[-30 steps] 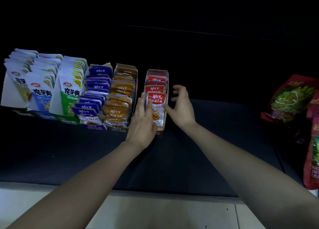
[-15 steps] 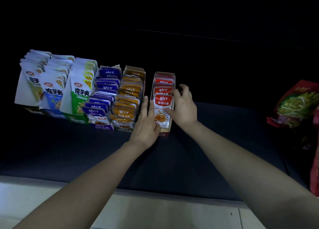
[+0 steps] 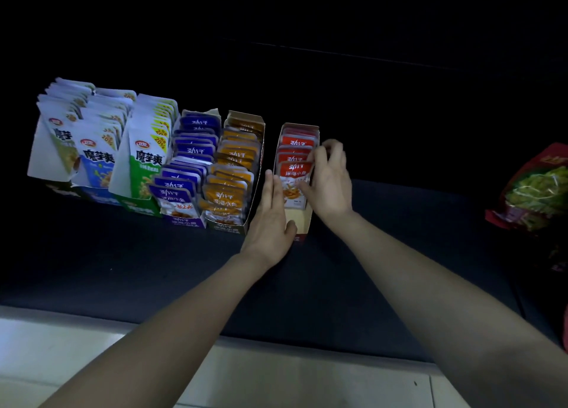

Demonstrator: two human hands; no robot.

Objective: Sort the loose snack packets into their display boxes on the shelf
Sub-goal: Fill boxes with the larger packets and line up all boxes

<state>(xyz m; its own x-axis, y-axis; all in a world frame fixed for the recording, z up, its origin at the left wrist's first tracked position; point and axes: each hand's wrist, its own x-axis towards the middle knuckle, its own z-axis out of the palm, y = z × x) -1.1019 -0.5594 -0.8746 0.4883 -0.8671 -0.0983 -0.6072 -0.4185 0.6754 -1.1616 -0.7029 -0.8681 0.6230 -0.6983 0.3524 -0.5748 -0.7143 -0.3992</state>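
Box [image 3: 299, 223] of red packets [image 3: 293, 178] between my hands — long axis away from me.
Left hand [image 3: 270, 217] flat, fingers straight, on its left wall; right hand [image 3: 330, 186] pinches them.

**A dim shop shelf stocked with snacks**

On a dark shelf [image 3: 399, 247], open cardboard display boxes [image 3: 300, 220] stand side by side. Each is packed front to back with many copies of one product: red packets [image 3: 295, 170], orange packets [image 3: 231, 177], purple packets [image 3: 186, 149] and taller white pouches [image 3: 144, 149] printed with a "20%" flash. A larger red bag [image 3: 534, 192] of a green snack sits at the right edge, and pale floor tiles [image 3: 276, 377] show below the shelf front.
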